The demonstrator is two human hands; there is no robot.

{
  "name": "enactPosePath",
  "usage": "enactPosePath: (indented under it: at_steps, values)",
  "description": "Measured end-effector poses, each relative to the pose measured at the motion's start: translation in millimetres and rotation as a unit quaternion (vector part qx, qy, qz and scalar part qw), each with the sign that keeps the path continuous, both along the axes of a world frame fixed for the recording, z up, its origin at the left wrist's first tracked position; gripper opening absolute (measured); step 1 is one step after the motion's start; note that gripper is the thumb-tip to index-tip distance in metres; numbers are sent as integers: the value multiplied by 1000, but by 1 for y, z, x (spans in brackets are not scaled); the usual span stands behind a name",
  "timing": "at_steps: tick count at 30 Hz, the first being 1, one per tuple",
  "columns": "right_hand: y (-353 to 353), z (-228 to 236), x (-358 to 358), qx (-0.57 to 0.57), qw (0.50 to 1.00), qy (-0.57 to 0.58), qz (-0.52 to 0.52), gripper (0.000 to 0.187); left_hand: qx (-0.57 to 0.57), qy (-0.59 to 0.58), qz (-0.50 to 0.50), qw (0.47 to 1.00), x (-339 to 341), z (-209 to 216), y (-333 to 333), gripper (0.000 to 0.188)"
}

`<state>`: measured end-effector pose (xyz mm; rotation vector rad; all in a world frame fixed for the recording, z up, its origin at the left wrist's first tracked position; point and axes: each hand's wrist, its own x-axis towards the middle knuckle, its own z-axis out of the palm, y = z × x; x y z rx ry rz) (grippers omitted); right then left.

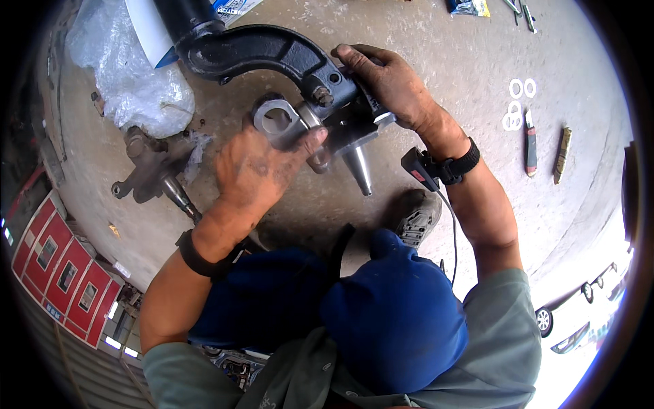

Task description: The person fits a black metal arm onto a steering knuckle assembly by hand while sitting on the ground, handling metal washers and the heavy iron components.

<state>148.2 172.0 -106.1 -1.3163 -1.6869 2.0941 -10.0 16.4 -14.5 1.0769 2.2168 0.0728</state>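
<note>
A black, curved cast axle arm (269, 51) reaches in from the upper left. At its end sits a grey metal steering knuckle (289, 123) with a round eye on its left and a tapered spindle pointing down. My left hand (255, 163) is closed around the eye end, its thumb laid along the metal. Wrapped over the right side of the joint is my right hand (392, 85); some of its fingers are hidden behind the part. A second, dirtier knuckle (153, 163) lies on the floor left of my left hand.
Crumpled clear plastic wrap (133, 75) lies at the upper left. On the concrete floor (463, 88) to the right are several white rings (516, 88), a knife with a red-and-black handle (531, 150) and a brown strip (563, 155). My shoe (419, 218) is just below the spindle.
</note>
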Motion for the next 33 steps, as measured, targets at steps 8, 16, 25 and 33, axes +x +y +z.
enactPosePath:
  at_steps: [8,16,25,33]
  values:
    - [15,-11,-5,-69,996,-27,54,47,-73,-171,16,982,-16,-6,10,73]
    - [12,-8,0,-2,999,-25,47,37,-40,-99,-23,994,-10,-6,6,78]
    - [13,-9,-2,64,994,-17,85,25,-33,-117,31,992,-7,6,17,58]
    - [9,-11,-2,75,993,-31,81,29,-104,-82,10,991,-6,7,18,50]
